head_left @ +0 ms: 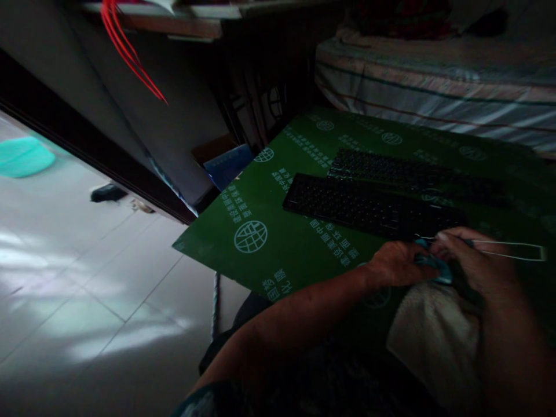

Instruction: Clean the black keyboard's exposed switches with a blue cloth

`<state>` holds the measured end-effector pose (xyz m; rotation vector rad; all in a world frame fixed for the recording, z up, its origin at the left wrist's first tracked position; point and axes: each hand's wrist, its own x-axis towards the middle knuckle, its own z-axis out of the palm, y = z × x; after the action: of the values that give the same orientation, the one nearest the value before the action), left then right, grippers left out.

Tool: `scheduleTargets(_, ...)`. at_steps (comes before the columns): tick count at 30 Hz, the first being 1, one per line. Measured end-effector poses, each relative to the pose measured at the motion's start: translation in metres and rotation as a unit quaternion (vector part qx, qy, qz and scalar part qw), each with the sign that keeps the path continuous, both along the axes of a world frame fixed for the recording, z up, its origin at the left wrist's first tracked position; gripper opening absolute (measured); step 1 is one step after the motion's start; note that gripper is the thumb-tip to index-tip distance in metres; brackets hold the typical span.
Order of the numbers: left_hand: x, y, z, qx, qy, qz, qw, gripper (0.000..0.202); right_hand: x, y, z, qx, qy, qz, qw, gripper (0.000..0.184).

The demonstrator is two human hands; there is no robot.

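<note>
My left hand [396,263] is closed on a small bluish cloth-like piece [441,271], bunched at the fingertips. Right beside it, my right hand [473,255] is closed around a thin pale wire-loop tool [515,250], whose long narrow loop sticks out to the right. A short pale wire also shows between the two hands. Just beyond them lies a black keyboard [343,202] on the green board [299,255]. Behind it, loose dark key-like pieces [382,168] form a second strip; its right end fades into shadow. A cream towel [434,330] hangs below my hands.
The green board's left corner juts out over the pale tiled floor [130,278]. A bed with a striped cover [434,87] stands behind. Red cords [130,52] dangle from a shelf [174,26] at upper left. A blue box-like thing [230,165] is beside the board.
</note>
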<state>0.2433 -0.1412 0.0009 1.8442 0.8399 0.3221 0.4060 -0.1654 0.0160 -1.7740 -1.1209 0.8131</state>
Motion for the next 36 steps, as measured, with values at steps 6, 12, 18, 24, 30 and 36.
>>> scheduleTargets(6, 0.000, 0.003, 0.000, -0.074, -0.029, 0.022, 0.997, 0.029, 0.002, 0.000, -0.004, 0.011, 0.020, 0.008, 1.000, 0.023)
scheduleTargets(12, -0.001, 0.005, 0.003, -0.176, -0.053, 0.030, 0.982, 0.027, 0.000, 0.001, -0.003, 0.016, 0.025, 0.007, 1.000, 0.027)
scheduleTargets(18, -0.001, 0.003, 0.005, -0.175, -0.039, 0.037, 0.983, 0.028, -0.001, 0.000, -0.001, 0.023, 0.020, 0.017, 0.999, 0.024)
scheduleTargets(24, -0.001, 0.003, 0.012, -0.108, 0.014, 0.031, 0.994, 0.030, -0.001, 0.002, -0.002, 0.033, 0.032, 0.028, 0.999, 0.026)
scheduleTargets(30, 0.000, 0.001, 0.020, -0.002, 0.074, 0.012, 0.997, 0.026, 0.000, 0.005, -0.004, 0.044, 0.034, 0.057, 0.997, 0.029)
scheduleTargets(36, -0.010, -0.003, 0.022, 0.066, 0.074, -0.017, 0.995, 0.024, -0.004, 0.007, -0.002, 0.055, 0.050, 0.071, 0.995, 0.028)
